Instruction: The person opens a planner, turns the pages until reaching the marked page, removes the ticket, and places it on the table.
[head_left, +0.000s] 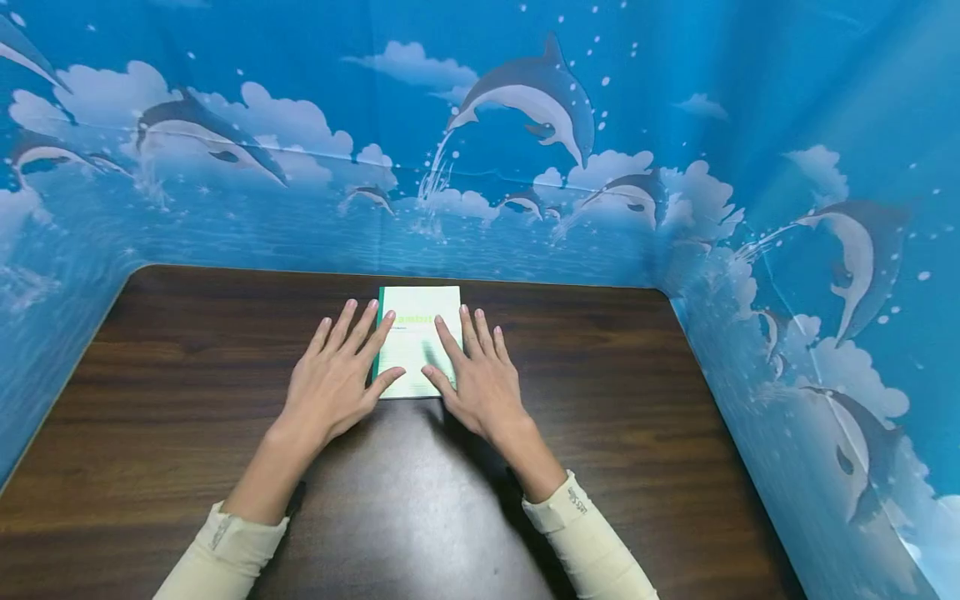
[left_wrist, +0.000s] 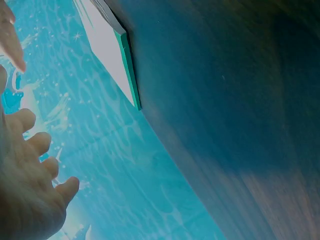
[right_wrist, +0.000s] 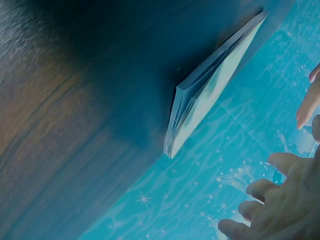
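Note:
A pale green notebook with a darker green spine on its left lies closed on the brown table. In the head view my left hand hovers over its left side, fingers straight and spread. Over its right side is my right hand, likewise spread with straight fingers. Both wrist views show a gap between hand and notebook. The green spine shows in the left wrist view, and the page edges in the right wrist view. Neither hand holds anything.
The dark wood table has a blue curtain printed with dolphins along its back and right edges, and also at the left. Hand shadows fall on the tabletop. Cream sleeves cover both forearms.

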